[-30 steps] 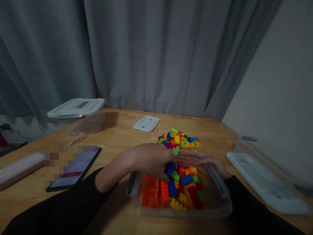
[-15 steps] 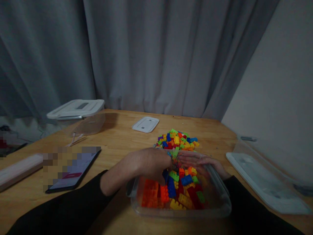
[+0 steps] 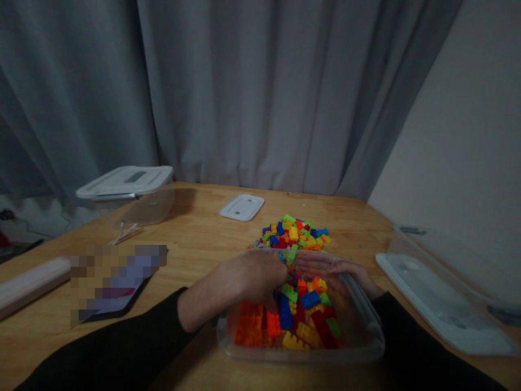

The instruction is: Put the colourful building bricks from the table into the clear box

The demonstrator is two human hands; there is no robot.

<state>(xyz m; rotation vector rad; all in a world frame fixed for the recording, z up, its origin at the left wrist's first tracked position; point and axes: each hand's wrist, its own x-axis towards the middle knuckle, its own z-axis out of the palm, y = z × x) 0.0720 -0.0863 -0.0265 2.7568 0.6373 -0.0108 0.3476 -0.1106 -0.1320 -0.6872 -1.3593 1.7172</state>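
A clear plastic box (image 3: 301, 354) stands in front of me with several building bricks (image 3: 310, 300) in its near half, among them orange, blue, red, yellow and green ones. My left hand (image 3: 254, 277) reaches in over the box's left side. Its fingers curl downward above the orange bricks (image 3: 249, 323), and the fingertips are mostly hidden, so what they hold cannot be made out. Stretched out and flat, the fingers of my right hand (image 3: 325, 267) lie along the far right wall of the box. Just beyond the box is a heap of loose bricks (image 3: 295, 233).
A lidded clear container (image 3: 138, 203) stands at the back left, and a white lid (image 3: 242, 207) lies at the back. To the right is another clear container (image 3: 443, 304) with a white lid. A phone or tablet (image 3: 122, 304) and a long pale box (image 3: 36, 282) lie at left.
My left hand has shifted slightly right inside the box, and the dark blue brick by its thumb has gone from sight. My right hand has stayed in place.
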